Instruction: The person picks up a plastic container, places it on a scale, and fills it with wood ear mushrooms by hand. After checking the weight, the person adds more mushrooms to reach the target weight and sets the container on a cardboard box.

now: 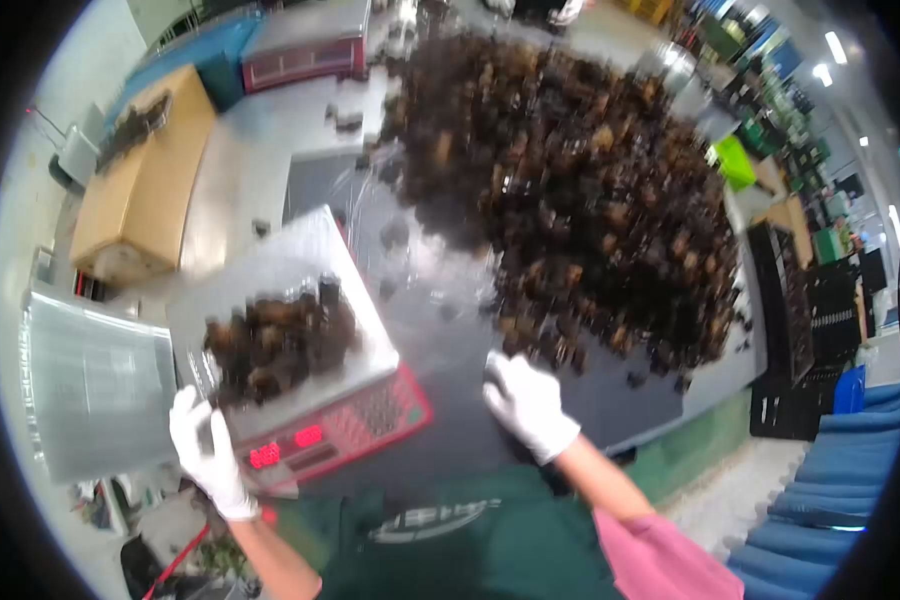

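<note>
A red digital scale [355, 425] with lit red digits stands at the left of the work table. On its metal platform [355, 320] lies a heap of dark brown chunks [280, 340], inside what looks like clear plastic. My left hand [208, 455], in a white glove, is at the platform's front left corner with thumb and fingers apart. Right of the scale, my gloved right hand [530, 405] is over the dark table top with its fingers curled together; what they hold, if anything, is hidden. Just beyond it spreads a large pile of the same chunks [590, 200].
A cardboard box [155, 180] and another red scale [305, 60] stand at the back left. A clear plastic bin [100, 385] is left of my scale. A bright green scoop-like thing [735, 162] lies beyond the pile; black crates [800, 400] stand at the right.
</note>
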Action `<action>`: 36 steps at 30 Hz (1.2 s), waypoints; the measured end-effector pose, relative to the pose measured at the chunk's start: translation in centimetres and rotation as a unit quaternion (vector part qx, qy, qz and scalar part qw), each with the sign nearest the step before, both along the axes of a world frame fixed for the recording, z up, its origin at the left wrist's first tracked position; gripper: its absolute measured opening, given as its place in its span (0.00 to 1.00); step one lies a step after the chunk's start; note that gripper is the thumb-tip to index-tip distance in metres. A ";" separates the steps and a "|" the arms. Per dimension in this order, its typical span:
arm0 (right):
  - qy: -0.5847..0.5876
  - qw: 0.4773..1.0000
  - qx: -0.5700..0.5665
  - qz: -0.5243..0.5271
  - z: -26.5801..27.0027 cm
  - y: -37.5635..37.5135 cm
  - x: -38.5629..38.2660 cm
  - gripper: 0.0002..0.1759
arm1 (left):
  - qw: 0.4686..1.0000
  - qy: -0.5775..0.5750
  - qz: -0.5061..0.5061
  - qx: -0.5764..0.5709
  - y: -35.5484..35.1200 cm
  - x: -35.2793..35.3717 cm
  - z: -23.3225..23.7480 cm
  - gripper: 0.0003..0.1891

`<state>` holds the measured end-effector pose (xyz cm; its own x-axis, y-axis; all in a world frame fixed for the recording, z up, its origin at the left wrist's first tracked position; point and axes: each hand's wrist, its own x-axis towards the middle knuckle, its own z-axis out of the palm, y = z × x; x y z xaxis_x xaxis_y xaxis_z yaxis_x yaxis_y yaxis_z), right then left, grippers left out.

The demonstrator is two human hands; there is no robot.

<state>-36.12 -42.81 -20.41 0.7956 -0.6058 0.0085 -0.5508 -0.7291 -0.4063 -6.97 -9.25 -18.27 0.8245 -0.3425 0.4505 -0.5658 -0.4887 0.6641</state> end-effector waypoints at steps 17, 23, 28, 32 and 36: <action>-0.273 0.957 0.042 0.094 7.9 -0.3 8.4 0.14 | 0.986 -0.066 -0.017 0.149 -2.1 1.5 2.8 0.13; -0.336 0.894 0.009 0.298 11.2 3.1 17.6 0.23 | 0.993 -0.057 0.042 0.090 -0.4 0.1 3.2 0.10; -0.246 0.881 -0.071 0.397 11.9 7.9 23.9 0.23 | 0.998 -0.003 0.066 0.021 2.5 -0.8 2.1 0.10; -0.154 0.871 -0.083 0.459 11.2 8.0 25.4 0.22 | 0.996 -0.036 0.071 0.040 2.9 -1.2 2.5 0.10; -0.284 0.900 0.025 0.330 15.2 4.0 22.7 0.15 | 0.997 -0.018 0.077 0.020 3.2 -1.2 2.6 0.10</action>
